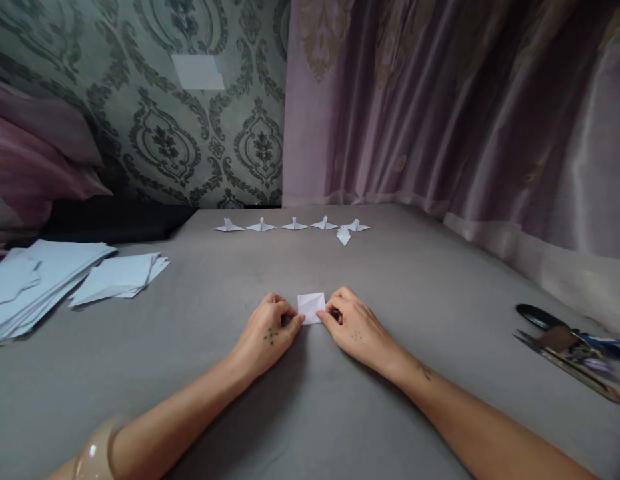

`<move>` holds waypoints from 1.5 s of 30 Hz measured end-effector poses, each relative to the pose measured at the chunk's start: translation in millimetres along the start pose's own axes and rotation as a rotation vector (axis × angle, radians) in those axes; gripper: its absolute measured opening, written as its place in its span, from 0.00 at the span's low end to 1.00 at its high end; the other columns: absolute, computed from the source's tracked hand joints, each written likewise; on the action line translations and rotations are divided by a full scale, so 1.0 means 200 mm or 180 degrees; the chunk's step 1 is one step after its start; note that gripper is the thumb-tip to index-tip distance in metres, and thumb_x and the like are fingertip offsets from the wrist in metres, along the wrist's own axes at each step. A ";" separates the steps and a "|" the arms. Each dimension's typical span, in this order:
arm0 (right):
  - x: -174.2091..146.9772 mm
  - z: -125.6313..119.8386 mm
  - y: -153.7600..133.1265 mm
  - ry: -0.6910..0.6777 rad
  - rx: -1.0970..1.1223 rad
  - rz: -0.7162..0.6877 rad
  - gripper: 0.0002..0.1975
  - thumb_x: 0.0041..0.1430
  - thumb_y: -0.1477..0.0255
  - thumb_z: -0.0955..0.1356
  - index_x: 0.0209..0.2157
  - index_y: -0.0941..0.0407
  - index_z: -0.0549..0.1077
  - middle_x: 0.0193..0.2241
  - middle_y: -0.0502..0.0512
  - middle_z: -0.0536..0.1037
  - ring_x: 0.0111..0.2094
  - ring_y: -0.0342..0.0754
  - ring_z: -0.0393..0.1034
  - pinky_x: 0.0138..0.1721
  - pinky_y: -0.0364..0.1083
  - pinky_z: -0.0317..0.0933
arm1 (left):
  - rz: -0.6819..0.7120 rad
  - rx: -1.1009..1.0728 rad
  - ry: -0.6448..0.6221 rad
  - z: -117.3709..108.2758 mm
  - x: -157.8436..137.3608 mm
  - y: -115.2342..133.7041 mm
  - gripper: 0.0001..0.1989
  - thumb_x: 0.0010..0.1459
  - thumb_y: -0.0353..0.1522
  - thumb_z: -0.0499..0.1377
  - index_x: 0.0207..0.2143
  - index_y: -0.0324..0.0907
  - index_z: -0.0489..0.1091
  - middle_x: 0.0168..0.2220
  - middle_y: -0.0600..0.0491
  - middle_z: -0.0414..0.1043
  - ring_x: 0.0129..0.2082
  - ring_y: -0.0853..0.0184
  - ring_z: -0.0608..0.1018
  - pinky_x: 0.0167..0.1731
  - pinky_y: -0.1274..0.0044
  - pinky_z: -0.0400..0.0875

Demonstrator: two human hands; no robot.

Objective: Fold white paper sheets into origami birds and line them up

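A small folded square of white paper (311, 307) with crease lines is between my hands, over the grey cloth surface. My left hand (273, 327) pinches its lower left corner between thumb and curled fingers. On the other side, my right hand (353, 320) grips the right edge the same way, its thumb lying over the lower right part. Farther back stands a row of several folded paper cranes (294, 225) with wings spread. A kite-shaped folded paper (343, 236) lies in front of the rightmost crane.
Left lie a stack of white paper sheets (55, 273) and smaller paper pieces (123, 275). A black item (120, 219) is behind them. At right are scissors (545, 317), a slim pointed tool (570, 370) and small items. Purple curtains (440, 120) border the surface.
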State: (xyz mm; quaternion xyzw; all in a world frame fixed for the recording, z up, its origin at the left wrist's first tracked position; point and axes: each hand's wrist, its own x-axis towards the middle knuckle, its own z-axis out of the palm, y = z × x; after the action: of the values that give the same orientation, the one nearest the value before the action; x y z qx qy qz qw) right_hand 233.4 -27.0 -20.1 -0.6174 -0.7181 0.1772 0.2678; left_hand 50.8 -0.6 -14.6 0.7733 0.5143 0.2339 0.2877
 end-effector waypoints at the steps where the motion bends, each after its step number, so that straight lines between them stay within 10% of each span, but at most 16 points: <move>1: 0.00 0.00 0.00 0.0009 -0.0029 0.0011 0.10 0.60 0.67 0.64 0.27 0.56 0.69 0.34 0.52 0.67 0.27 0.40 0.63 0.33 0.43 0.59 | 0.0007 0.0003 0.0005 0.00 0.00 0.00 0.12 0.56 0.36 0.54 0.26 0.38 0.71 0.33 0.48 0.68 0.33 0.64 0.71 0.36 0.71 0.65; 8: 0.00 0.02 -0.01 0.0111 -0.0227 0.0033 0.08 0.58 0.68 0.65 0.27 0.56 0.67 0.33 0.51 0.68 0.28 0.41 0.64 0.34 0.43 0.59 | 0.0147 0.0311 0.0110 0.01 -0.01 -0.04 0.08 0.56 0.35 0.56 0.35 0.40 0.68 0.36 0.50 0.67 0.31 0.66 0.71 0.32 0.73 0.67; 17: -0.02 0.00 -0.03 -0.0252 -0.0771 -0.0597 0.18 0.64 0.74 0.59 0.52 0.44 0.68 0.39 0.52 0.67 0.31 0.41 0.65 0.30 0.41 0.57 | 0.1403 0.1312 -0.0584 -0.03 -0.03 0.01 0.17 0.63 0.27 0.44 0.46 0.41 0.69 0.45 0.48 0.72 0.41 0.61 0.69 0.41 0.70 0.68; 32: -0.03 -0.03 0.00 -0.0170 -0.1012 -0.0338 0.14 0.63 0.69 0.60 0.47 0.51 0.72 0.39 0.54 0.68 0.29 0.42 0.65 0.29 0.43 0.54 | 0.1131 0.1389 -0.0072 -0.04 -0.04 -0.03 0.16 0.64 0.37 0.47 0.37 0.43 0.74 0.43 0.50 0.75 0.40 0.60 0.71 0.36 0.72 0.67; 45: -0.02 -0.04 -0.01 -0.0192 -0.0903 -0.0360 0.13 0.63 0.70 0.60 0.46 0.54 0.70 0.43 0.55 0.68 0.36 0.45 0.68 0.35 0.44 0.58 | 0.1911 0.2070 -0.0129 -0.02 0.00 -0.02 0.16 0.65 0.33 0.45 0.32 0.40 0.71 0.35 0.47 0.71 0.37 0.61 0.69 0.33 0.72 0.60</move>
State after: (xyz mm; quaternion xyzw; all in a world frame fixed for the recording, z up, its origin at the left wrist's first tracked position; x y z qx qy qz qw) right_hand 237.3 -32.1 -13.9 -0.6020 -0.7773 0.0772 0.1657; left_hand 45.2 2.3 -14.2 0.9432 0.3079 0.1180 -0.0413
